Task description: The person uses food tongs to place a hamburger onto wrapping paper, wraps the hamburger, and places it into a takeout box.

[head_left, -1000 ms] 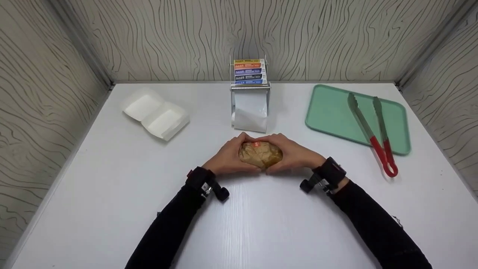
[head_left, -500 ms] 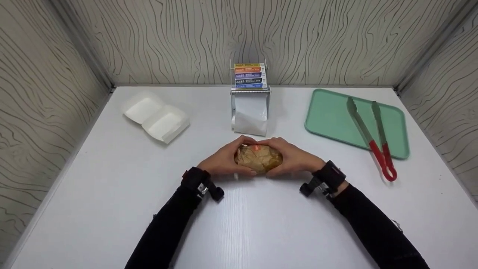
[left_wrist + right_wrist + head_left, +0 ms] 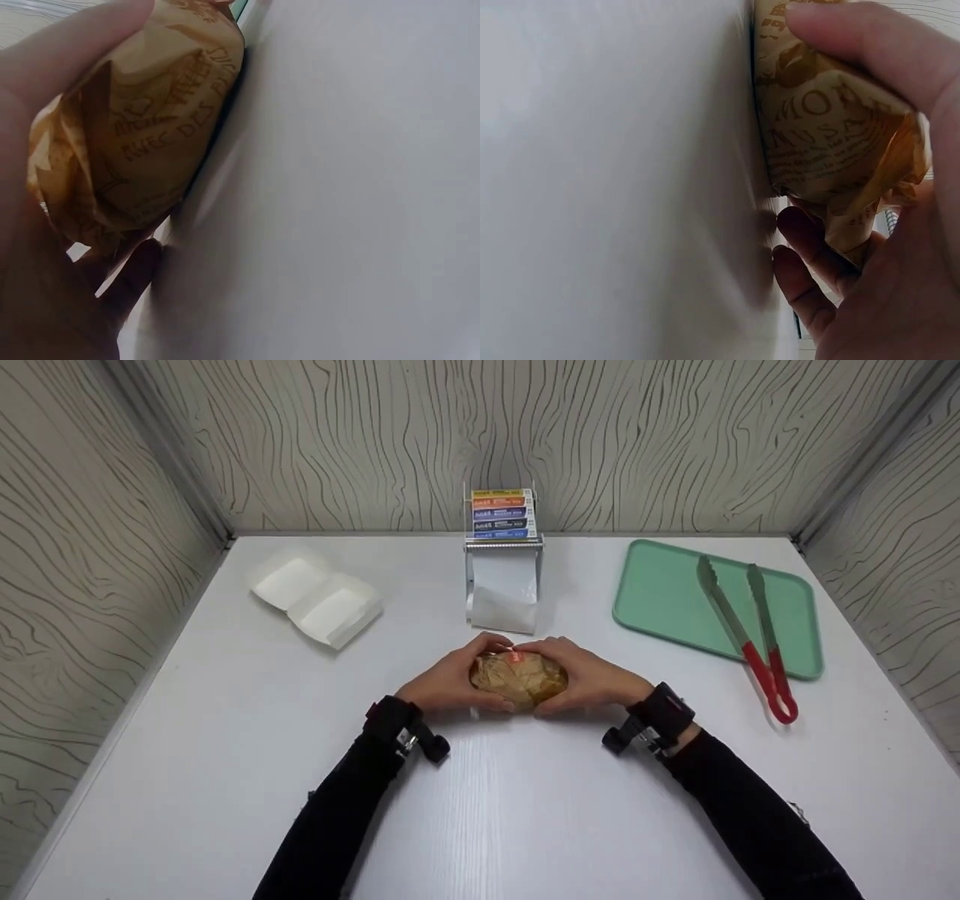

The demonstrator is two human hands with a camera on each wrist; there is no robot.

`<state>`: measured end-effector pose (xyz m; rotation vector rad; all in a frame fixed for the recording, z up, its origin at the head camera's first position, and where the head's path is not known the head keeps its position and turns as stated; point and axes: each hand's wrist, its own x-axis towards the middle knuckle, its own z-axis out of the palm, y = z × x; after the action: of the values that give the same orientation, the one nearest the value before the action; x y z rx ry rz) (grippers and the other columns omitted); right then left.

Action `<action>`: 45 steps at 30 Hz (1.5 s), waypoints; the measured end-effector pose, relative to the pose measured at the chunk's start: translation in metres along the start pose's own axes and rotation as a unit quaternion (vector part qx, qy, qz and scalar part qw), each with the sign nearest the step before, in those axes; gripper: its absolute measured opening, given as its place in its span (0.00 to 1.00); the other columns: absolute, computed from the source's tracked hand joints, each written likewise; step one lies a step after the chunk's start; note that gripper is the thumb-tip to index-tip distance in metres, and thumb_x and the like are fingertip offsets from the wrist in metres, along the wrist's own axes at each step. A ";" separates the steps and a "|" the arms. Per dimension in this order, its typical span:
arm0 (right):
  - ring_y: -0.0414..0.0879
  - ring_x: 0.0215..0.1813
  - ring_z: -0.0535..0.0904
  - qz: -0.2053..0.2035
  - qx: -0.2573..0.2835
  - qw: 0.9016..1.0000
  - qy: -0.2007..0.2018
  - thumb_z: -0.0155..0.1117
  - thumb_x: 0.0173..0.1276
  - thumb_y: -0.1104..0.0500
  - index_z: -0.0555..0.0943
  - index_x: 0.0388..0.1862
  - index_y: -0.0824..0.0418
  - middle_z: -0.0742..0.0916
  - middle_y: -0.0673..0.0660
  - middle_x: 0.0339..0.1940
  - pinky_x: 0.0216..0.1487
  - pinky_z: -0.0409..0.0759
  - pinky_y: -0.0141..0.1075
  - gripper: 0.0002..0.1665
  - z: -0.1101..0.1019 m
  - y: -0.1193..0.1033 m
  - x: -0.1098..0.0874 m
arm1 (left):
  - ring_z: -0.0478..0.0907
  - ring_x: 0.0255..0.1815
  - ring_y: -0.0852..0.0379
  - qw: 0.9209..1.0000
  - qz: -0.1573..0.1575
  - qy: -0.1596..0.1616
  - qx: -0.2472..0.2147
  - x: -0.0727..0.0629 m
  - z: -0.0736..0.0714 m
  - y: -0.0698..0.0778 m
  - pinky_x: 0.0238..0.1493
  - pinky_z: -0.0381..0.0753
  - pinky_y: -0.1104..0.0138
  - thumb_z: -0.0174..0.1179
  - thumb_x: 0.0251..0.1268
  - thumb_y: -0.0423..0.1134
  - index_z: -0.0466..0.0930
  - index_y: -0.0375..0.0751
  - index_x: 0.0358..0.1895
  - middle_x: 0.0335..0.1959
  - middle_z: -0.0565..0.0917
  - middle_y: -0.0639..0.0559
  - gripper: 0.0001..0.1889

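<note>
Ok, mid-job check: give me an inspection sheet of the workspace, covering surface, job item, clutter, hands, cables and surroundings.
Surface: white table, no spills seen.
Job item: paper-wrapped parcel, wrapper creased and printed, reddish sticker on it.
Clutter: open white box at far left; dispenser with a white sheet at its front; green tray at right; tongs across it, red handles past its near edge.
Hands: left hand and right hand grip the parcel's opposite ends.
Cables: nothing seen.
Surroundings: panels with wood-grain lines.
</note>
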<state>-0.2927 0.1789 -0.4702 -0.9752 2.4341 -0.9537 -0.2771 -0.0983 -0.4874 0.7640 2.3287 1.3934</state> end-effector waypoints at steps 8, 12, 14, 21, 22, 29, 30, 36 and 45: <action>0.50 0.67 0.70 0.005 -0.011 1.000 -0.004 0.85 0.50 0.45 0.66 0.79 0.41 0.77 0.53 0.69 0.65 0.72 0.51 0.59 0.003 0.004 -0.001 | 0.73 0.70 0.55 1.000 0.013 -0.013 0.000 -0.005 -0.009 0.001 0.72 0.72 0.54 0.81 0.51 0.54 0.60 0.61 0.79 0.72 0.74 0.52 0.52; 0.50 0.67 0.70 0.005 -0.007 1.000 -0.005 0.85 0.50 0.46 0.66 0.80 0.41 0.76 0.53 0.69 0.65 0.72 0.51 0.59 0.002 0.002 -0.001 | 0.72 0.72 0.51 0.999 0.050 0.014 0.018 -0.009 -0.024 0.001 0.71 0.72 0.53 0.80 0.54 0.51 0.63 0.64 0.77 0.72 0.75 0.48 0.47; 0.51 0.68 0.70 0.004 -0.006 1.000 -0.003 0.85 0.50 0.47 0.66 0.80 0.41 0.76 0.53 0.70 0.66 0.71 0.52 0.59 0.000 0.001 -0.001 | 0.72 0.71 0.49 0.997 0.067 0.024 0.025 -0.009 -0.031 0.001 0.70 0.72 0.53 0.79 0.56 0.50 0.64 0.63 0.76 0.73 0.75 0.46 0.44; 0.51 0.70 0.69 0.005 -0.007 1.000 -0.005 0.85 0.50 0.47 0.66 0.80 0.42 0.75 0.53 0.71 0.69 0.70 0.53 0.59 -0.002 0.002 0.000 | 0.76 0.67 0.48 0.997 0.063 0.026 0.029 -0.011 -0.039 -0.001 0.68 0.74 0.53 0.77 0.58 0.52 0.70 0.52 0.73 0.70 0.77 0.45 0.40; 0.51 0.70 0.69 0.006 -0.008 1.000 -0.005 0.85 0.51 0.47 0.66 0.80 0.41 0.75 0.53 0.71 0.69 0.70 0.53 0.59 -0.002 0.002 -0.001 | 0.77 0.66 0.48 0.998 0.060 0.026 0.025 -0.010 -0.037 -0.001 0.68 0.75 0.53 0.77 0.59 0.50 0.71 0.50 0.73 0.69 0.78 0.45 0.39; 0.50 0.66 0.70 0.007 0.011 1.000 -0.004 0.86 0.50 0.48 0.67 0.79 0.41 0.76 0.53 0.69 0.66 0.72 0.51 0.58 -0.001 -0.001 -0.001 | 0.77 0.64 0.53 0.998 0.054 0.031 0.030 -0.004 -0.020 0.006 0.66 0.75 0.55 0.69 0.68 0.52 0.72 0.44 0.72 0.68 0.79 0.47 0.33; 0.50 0.67 0.70 0.005 0.012 1.000 -0.004 0.86 0.50 0.48 0.66 0.79 0.41 0.76 0.53 0.69 0.66 0.72 0.51 0.59 -0.001 -0.001 0.000 | 0.77 0.65 0.53 0.997 0.056 0.031 0.033 -0.004 -0.019 0.006 0.66 0.75 0.55 0.68 0.69 0.52 0.72 0.43 0.72 0.68 0.79 0.47 0.33; 0.50 0.67 0.71 0.005 0.012 1.000 -0.004 0.86 0.49 0.47 0.66 0.79 0.39 0.76 0.52 0.70 0.67 0.72 0.54 0.59 0.001 0.000 0.000 | 0.76 0.65 0.53 0.998 0.057 0.021 0.032 -0.006 -0.021 0.004 0.67 0.75 0.55 0.67 0.70 0.51 0.71 0.44 0.73 0.68 0.79 0.47 0.32; 0.50 0.68 0.71 0.010 0.008 1.000 -0.005 0.86 0.50 0.48 0.66 0.79 0.40 0.76 0.53 0.71 0.68 0.70 0.53 0.58 -0.001 0.000 0.000 | 0.77 0.65 0.43 0.984 0.072 0.153 0.053 -0.014 -0.056 0.010 0.68 0.74 0.46 0.62 0.76 0.47 0.74 0.42 0.70 0.66 0.80 0.43 0.25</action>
<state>-0.2932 0.1792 -0.4693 -0.9464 2.4199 -0.9575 -0.2921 -0.1423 -0.4525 0.8117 2.6446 1.5539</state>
